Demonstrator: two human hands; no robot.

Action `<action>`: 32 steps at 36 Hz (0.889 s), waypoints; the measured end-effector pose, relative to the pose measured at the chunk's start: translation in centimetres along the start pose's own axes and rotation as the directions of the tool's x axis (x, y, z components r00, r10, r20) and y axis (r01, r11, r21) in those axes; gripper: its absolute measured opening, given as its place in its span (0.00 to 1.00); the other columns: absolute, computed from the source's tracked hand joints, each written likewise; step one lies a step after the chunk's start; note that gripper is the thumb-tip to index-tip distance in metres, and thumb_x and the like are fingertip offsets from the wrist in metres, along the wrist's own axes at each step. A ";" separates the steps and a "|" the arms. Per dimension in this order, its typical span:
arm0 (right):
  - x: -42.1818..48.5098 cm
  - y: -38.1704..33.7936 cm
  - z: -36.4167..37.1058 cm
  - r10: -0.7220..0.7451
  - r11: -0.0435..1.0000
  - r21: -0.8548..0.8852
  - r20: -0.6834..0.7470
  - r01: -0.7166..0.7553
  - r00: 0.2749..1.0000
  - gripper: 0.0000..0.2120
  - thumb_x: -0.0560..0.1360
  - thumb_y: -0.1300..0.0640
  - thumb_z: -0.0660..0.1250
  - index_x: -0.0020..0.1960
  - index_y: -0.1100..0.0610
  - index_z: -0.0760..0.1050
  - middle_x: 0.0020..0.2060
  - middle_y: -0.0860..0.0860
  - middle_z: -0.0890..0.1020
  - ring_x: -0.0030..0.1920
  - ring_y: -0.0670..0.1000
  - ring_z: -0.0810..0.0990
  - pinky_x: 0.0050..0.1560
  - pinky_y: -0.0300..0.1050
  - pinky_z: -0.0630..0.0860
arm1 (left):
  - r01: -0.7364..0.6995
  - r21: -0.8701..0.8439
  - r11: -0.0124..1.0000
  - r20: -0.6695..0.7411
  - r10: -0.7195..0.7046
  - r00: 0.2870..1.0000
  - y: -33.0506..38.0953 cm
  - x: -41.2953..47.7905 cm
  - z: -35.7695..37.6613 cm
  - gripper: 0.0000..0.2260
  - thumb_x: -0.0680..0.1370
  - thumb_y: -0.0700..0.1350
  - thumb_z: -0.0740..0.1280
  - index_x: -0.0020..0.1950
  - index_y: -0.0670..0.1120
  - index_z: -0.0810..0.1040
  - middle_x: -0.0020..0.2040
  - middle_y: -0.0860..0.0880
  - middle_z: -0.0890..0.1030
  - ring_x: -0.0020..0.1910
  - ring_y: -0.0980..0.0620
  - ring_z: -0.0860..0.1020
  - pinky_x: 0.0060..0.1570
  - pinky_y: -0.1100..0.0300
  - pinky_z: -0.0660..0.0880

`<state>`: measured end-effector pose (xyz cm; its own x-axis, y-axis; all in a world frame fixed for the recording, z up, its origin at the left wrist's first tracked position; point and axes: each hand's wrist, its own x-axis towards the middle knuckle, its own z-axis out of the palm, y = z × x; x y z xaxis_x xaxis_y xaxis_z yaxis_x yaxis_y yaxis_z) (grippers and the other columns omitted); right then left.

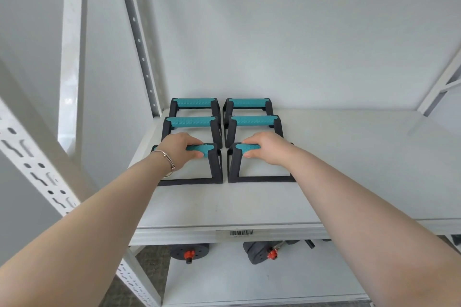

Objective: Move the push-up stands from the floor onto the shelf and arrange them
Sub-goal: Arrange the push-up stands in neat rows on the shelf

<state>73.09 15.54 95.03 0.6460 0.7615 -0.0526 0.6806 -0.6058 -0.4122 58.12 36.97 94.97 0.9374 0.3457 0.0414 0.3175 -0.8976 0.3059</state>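
Several black push-up stands with teal grips stand on the white shelf (349,169) in two columns of three. My left hand (180,149) grips the teal bar of the front left stand (215,167). My right hand (265,148) grips the teal bar of the front right stand (233,167). Both front stands rest flat on the shelf. Behind them are the middle left stand (190,122), middle right stand (254,121), back left stand (194,102) and back right stand (247,102), near the back wall.
White perforated uprights (139,40) frame the shelf on the left, with another post (37,169) nearer me. The right part of the shelf board is bare. Dark dumbbells with orange collars (189,253) lie on the lower shelf. A barcode label (241,232) marks the front edge.
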 end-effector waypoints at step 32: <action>0.2 0.2 0.1 -0.005 1.000 -0.022 0.010 0.005 1.000 0.24 0.76 0.48 0.68 0.70 0.52 0.72 0.68 0.50 0.74 0.69 0.52 0.70 0.67 0.44 0.64 | -0.036 -0.031 0.999 -0.034 0.035 0.999 0.0 0.2 0.5 0.15 0.78 0.52 0.66 0.64 0.52 0.78 0.52 0.50 0.78 0.50 0.51 0.73 0.54 0.58 0.70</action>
<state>73.37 15.60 94.80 0.6390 0.7669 -0.0592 0.6914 -0.6065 -0.3927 58.34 36.89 94.47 0.9424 0.3236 0.0843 0.2794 -0.9004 0.3333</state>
